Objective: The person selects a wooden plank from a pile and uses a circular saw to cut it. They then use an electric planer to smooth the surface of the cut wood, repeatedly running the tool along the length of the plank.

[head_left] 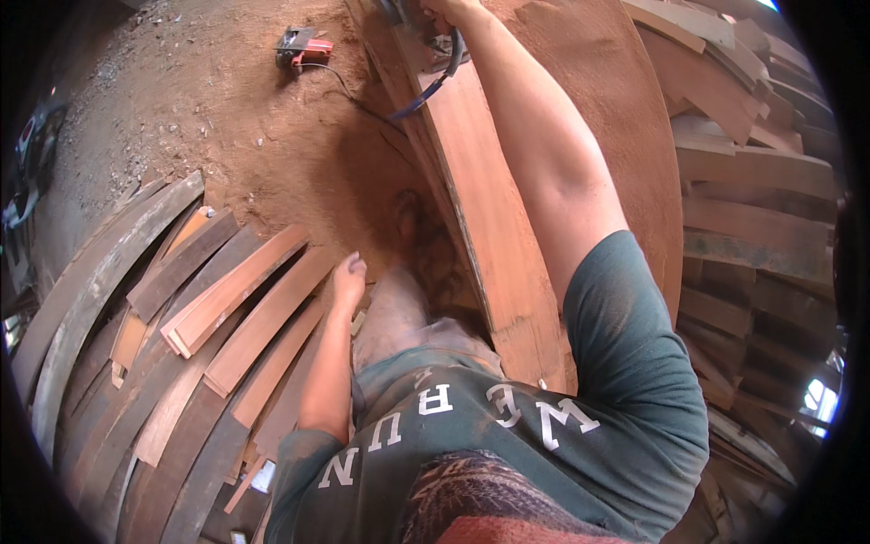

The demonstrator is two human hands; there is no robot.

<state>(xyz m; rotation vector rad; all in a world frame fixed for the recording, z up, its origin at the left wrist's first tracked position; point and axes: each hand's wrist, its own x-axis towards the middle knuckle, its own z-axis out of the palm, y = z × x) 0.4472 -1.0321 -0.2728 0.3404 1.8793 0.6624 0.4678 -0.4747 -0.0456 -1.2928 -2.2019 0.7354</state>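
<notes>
My right arm stretches far forward along a long reddish-brown wooden beam (480, 172). At the top edge of the picture, my right hand (449, 7) is closed on a dark corded power tool (433, 43) that rests on the beam. The upper edge cuts off part of both hand and tool, so its exact kind does not show. A black and blue cable (419, 102) loops down from it over the beam's left side. Beside my left thigh, my left hand (350, 276) hangs with its fingers curled. What it holds, if anything, is too small to make out.
A red and black power tool (306, 51) lies on the dusty ground ahead-left, a thin cord trailing from it. Stacked boards (240, 290) fan out at my left. Past a large brown curved-edged surface (625, 136), more piled planks (757, 218) stand at right.
</notes>
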